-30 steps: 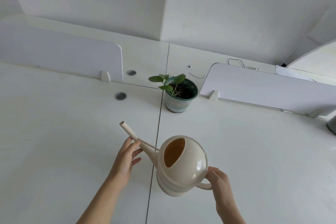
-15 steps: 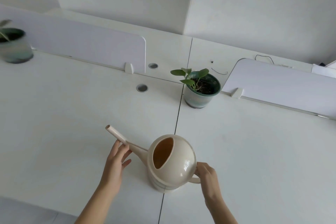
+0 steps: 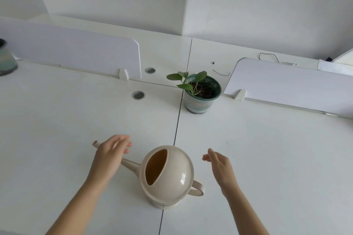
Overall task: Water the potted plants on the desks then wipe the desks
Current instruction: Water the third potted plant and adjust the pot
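A cream watering can (image 3: 168, 175) stands on the white desk (image 3: 76, 129) over the seam between two desktops, spout pointing left, handle to the right. My left hand (image 3: 110, 152) hovers above the spout with fingers relaxed, holding nothing. To the right of the can, my right hand (image 3: 219, 166) is lifted off the handle, fingers straight. A small green plant in a green pot (image 3: 200, 93) sits further back by the seam. The edge of a second pot (image 3: 6, 61) shows at the far left.
Low white divider panels (image 3: 76, 53) (image 3: 290, 82) run along the back of the desks. Two round cable grommets (image 3: 138, 95) lie left of the plant. A thin black wire (image 3: 267, 56) lies behind the right panel.
The can has been set down on the desk. Both hands have let go of it: the right left the handle, the left rose off the spout.
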